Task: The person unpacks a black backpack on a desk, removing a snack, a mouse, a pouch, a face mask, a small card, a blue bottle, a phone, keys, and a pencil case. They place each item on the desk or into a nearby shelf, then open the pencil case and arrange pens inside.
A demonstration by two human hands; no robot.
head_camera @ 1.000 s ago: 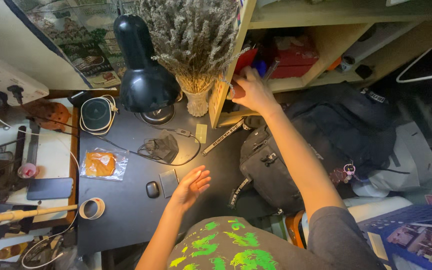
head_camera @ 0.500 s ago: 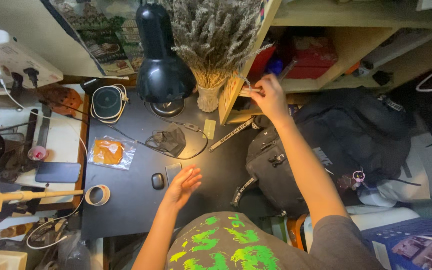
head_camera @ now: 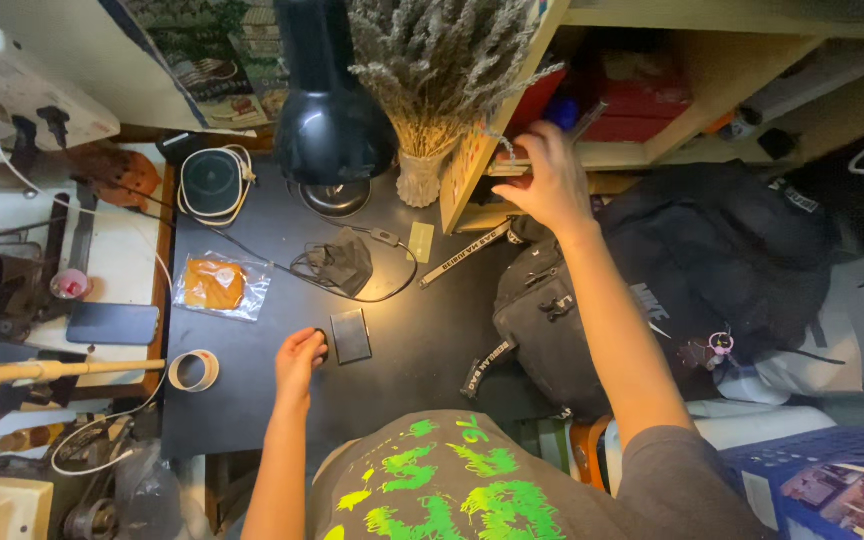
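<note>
My left hand [head_camera: 298,358] rests on the black desk [head_camera: 252,410], fingers curled over a small black oval case [head_camera: 320,338], beside a dark rectangular card holder [head_camera: 350,335]. I stretch my right hand [head_camera: 550,180] up to the edge of the wooden shelf [head_camera: 617,155], its fingers pinching a small flat item with a thin chain [head_camera: 508,152]. Much of that item is hidden by my fingers. A red box [head_camera: 637,100] sits deeper in the shelf.
A black desk lamp [head_camera: 332,120] and a vase of dried lavender [head_camera: 420,180] stand at the desk's back. A black face mask [head_camera: 337,265], an orange packet [head_camera: 214,285], a tape roll [head_camera: 192,370] and a phone [head_camera: 112,323] lie left. A black backpack [head_camera: 712,250] fills the right.
My left hand has moved left and closed from open-palmed onto the small black case. My right hand has lifted slightly, bringing the small item to the shelf edge.
</note>
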